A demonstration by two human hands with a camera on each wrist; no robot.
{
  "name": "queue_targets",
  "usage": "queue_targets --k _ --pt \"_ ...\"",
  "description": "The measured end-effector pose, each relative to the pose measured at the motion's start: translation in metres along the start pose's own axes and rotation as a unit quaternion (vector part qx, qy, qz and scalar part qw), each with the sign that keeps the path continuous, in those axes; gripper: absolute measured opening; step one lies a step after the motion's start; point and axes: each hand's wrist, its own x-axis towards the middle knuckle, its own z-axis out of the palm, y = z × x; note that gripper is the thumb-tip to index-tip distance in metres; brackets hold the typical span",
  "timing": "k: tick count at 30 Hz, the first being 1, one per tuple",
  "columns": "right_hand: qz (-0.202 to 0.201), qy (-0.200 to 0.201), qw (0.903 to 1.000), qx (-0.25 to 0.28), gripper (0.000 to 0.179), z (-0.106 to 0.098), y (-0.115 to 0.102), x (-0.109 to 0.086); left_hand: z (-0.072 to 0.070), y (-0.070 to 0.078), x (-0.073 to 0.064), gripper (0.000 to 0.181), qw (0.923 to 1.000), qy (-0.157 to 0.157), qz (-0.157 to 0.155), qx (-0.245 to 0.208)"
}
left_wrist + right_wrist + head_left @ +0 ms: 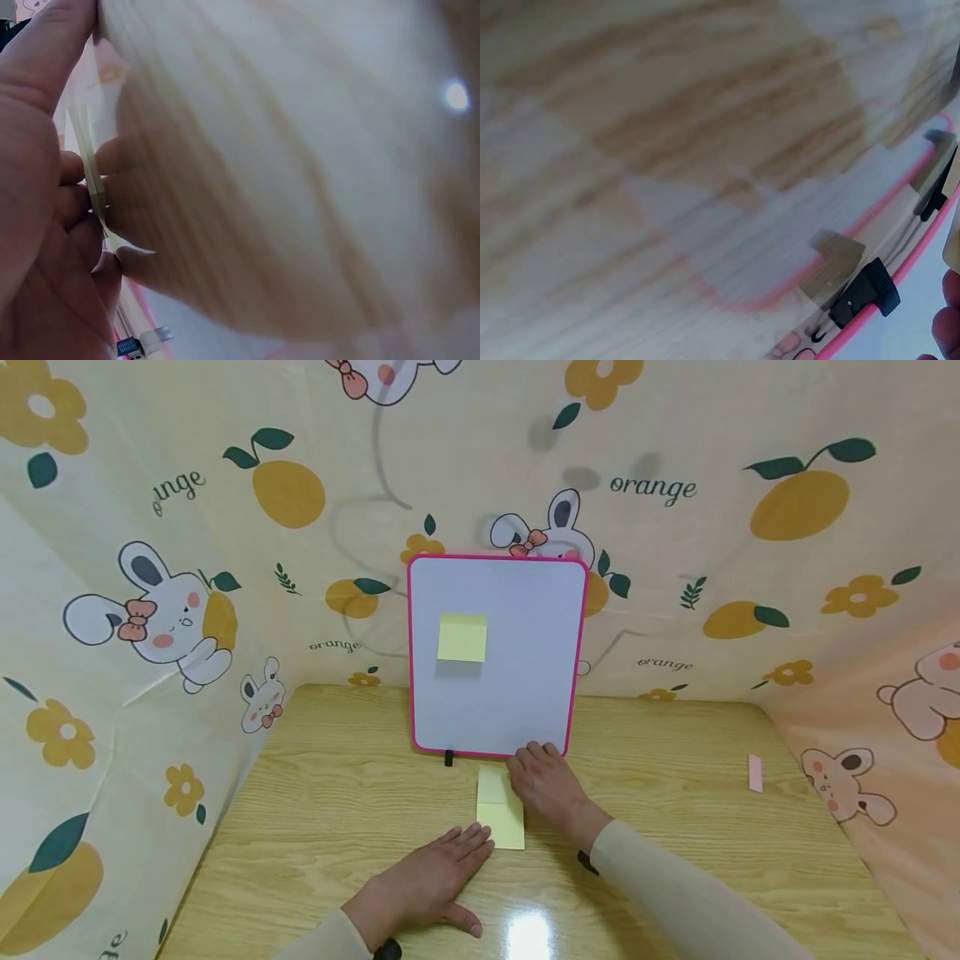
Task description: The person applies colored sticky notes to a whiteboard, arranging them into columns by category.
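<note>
Midway between desk [315,810] side edges, yellow paper [504,828] is lying; left hand [431,878], fingers straight, is touching lower left corner; right hand [551,787] is resting curled at upper right, grip unclear. Steady left-hand pressure probably preventing skew.

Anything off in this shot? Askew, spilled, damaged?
No spill or damage visible. Mildly odd: the pink strip lies alone toward the table's right side, well apart from the yellow paper. Also, the note on the board shows a shadow beneath; its lower edge may be lifting.
</note>
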Motion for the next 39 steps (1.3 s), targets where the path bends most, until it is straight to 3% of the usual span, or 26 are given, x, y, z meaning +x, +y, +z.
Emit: queue_targets --k 13,17,22,28,39 --pt "0.013 -0.009 0.9999 0.004 0.023 -0.002 0.007 0.005 -0.002 0.0 0.0 0.107 0.9999 -0.004 0.0 -0.014" --pt "0.018 0.005 0.9998 0.009 0.022 -0.007 0.011 0.007 -0.001 -0.001 0.0 0.108 0.9999 -0.003 0.001 -0.016" --pt "0.045 0.069 0.9954 0.049 0.019 -0.019 0.022 0.012 0.0 0.0 -0.001 0.107 0.9999 0.004 0.008 -0.008" --pt "0.038 0.139 0.9859 0.086 0.016 -0.04 0.028 0.027 -0.001 0.0 -0.003 0.107 0.9999 0.012 0.007 -0.01" --pt "-0.001 0.305 0.9497 0.073 0.013 -0.052 0.014 0.072 0.004 -0.004 -0.002 0.107 0.9992 0.012 0.0 -0.039"
